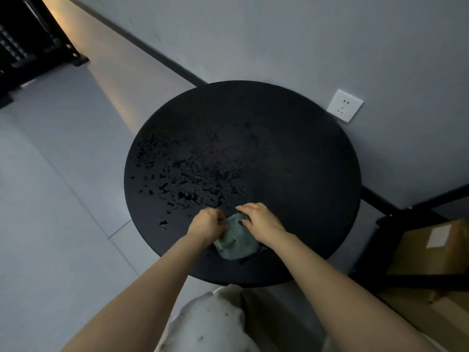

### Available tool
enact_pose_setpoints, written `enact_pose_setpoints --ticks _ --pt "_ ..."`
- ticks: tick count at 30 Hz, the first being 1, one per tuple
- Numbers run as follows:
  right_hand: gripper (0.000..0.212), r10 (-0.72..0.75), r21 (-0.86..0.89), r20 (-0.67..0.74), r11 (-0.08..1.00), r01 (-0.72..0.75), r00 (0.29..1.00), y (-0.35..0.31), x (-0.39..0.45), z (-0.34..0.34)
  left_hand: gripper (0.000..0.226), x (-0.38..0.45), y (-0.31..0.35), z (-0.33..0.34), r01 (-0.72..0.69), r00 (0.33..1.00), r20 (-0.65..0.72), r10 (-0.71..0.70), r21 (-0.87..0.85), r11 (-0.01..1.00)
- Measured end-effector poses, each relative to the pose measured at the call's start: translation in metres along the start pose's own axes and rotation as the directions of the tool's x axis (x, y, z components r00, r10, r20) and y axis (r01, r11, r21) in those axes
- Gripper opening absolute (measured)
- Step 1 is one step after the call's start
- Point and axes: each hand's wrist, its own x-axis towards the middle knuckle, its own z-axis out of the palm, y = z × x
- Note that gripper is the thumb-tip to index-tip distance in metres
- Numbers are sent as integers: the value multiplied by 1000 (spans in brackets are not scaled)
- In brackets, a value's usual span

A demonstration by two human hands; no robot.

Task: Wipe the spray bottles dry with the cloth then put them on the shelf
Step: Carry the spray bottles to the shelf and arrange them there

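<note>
Head view: crumpled pale-green cloth [234, 240] between both hands on wet table [291, 153].

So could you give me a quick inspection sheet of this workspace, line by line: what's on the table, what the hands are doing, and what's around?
Surface: round black table, water droplets scattered over its left half.
Job's things: green cloth lies bunched at the near edge; no spray bottles in view.
Clutter: nothing seen.
Grippers: left hand grips the cloth's left edge; right hand rests curled on its right side.
Cables: nothing seen.
Surroundings: wall socket behind the table; cardboard box on a dark low shelf at right; black rack at far left; pale tiled floor.
</note>
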Motion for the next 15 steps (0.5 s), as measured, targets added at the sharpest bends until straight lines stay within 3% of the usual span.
enact_pose_setpoints --ticks 4,11,15 --pt "49 -60 25 43 998 59 997 1 0 -1 12 -13 -5 -12 -217 975 -62 212 -81 973" --pt "13 -248 105 -40 962 251 968 -10 -42 -27 20 -53 4 -40 -462 880 -136 455 -22 887" --pt "8 -219 56 -94 973 224 971 -20 -78 -52 20 -70 25 -61 -519 839 -172 516 27 854"
